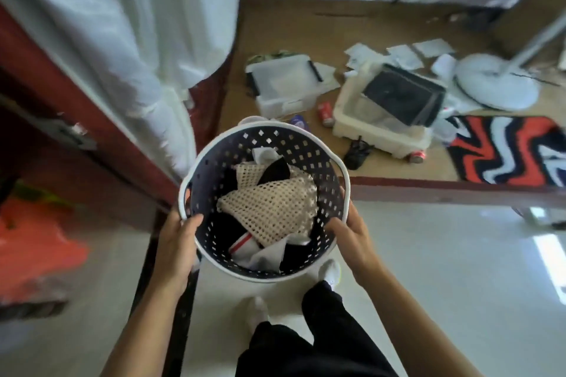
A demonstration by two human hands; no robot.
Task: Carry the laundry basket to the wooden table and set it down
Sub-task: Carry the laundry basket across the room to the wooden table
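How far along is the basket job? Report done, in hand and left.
Done: the laundry basket is lifted off the floor, clothes inside. In hand: left hand and right hand grip its white rim on either side, mid-walk. Left: reaching the wooden table, not in view, and setting it down.

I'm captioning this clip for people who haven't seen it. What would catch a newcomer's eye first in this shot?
First, the round laundry basket at the centre, dark and perforated with a white rim, held by the left hand and right hand on opposite sides, a cream mesh garment on top of the clothes inside. Next, the floor clutter beyond it: clear storage bins, red cans, scattered papers, and a bold red, black and white rug at the right.
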